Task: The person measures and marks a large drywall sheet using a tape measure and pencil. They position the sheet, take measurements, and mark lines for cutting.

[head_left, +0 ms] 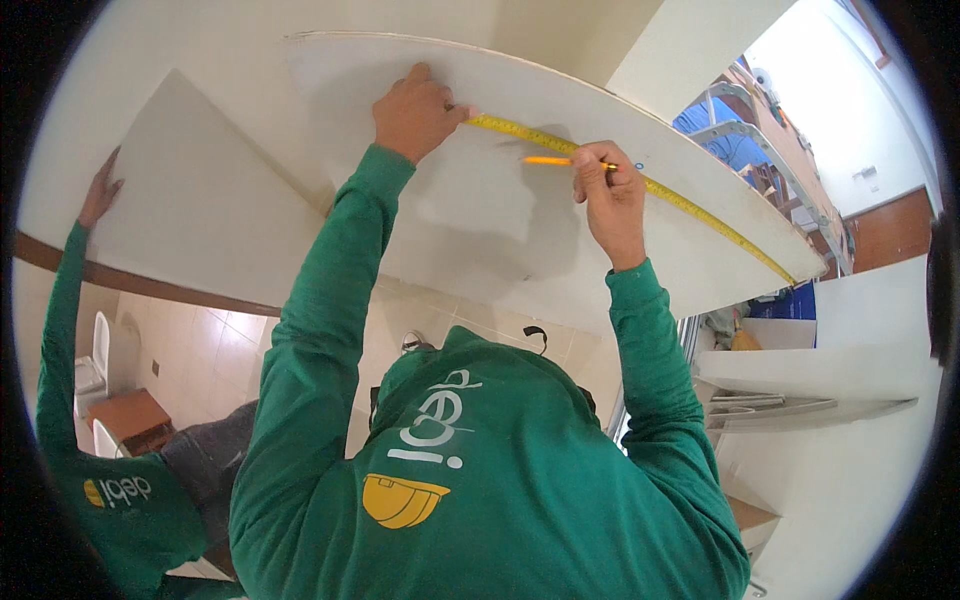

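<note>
A large white board (440,230) spans the upper middle. A yellow tape measure (720,228) lies stretched across it down to the right corner. My left hand (410,115) is on the board near its top left, thumb and finger pinching the tape's left part. My right hand (610,205) is closed around an orange pencil (545,161) just at the tape's lower edge, its tip pointing left over the board.
A co-worker's hand (100,190) presses on a white panel (190,190) at the left. Below are tiled floor (210,350) and a brown box (130,415). At the right are a metal ladder (730,130) and white shelving (820,360).
</note>
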Demonstrator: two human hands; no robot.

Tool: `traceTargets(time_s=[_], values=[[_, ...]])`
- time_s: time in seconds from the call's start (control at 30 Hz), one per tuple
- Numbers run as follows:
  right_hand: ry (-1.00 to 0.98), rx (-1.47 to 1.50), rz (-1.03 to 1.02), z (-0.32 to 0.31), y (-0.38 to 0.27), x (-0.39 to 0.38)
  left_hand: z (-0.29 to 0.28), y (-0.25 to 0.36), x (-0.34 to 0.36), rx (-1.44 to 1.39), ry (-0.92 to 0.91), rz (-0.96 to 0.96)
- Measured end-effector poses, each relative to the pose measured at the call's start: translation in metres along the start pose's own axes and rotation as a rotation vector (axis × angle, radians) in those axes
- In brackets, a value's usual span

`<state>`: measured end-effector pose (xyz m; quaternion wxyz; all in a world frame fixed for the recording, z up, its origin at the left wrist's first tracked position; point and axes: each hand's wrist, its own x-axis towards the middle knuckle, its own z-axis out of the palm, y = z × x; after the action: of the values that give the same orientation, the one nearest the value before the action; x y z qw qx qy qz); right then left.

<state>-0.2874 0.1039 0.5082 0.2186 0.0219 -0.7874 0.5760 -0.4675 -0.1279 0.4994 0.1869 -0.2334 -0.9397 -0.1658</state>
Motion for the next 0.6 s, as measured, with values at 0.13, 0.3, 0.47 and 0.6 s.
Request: traceTargets(time_s=[0.13, 0.3, 0.47, 0.6], values=[[0.045, 0.015, -0.101, -0.004, 0.008, 0.008, -0.002, 0.008, -0.001, 0.063, 0.010, -0.021], [0.006, -0.219, -0.171, -0.010, 0.013, 0.021, 0.004, 0.009, -0.003, 0.103, 0.082, -0.020], [-0.035, -0.302, -0.202, -0.008, 0.030, 0.032, 0.000, 0.013, 0.001, 0.145, 0.051, -0.036], [-0.027, -0.226, -0.217, -0.006, 0.043, 0.039, 0.002, 0.014, 0.003, 0.148, 0.058, -0.042]])
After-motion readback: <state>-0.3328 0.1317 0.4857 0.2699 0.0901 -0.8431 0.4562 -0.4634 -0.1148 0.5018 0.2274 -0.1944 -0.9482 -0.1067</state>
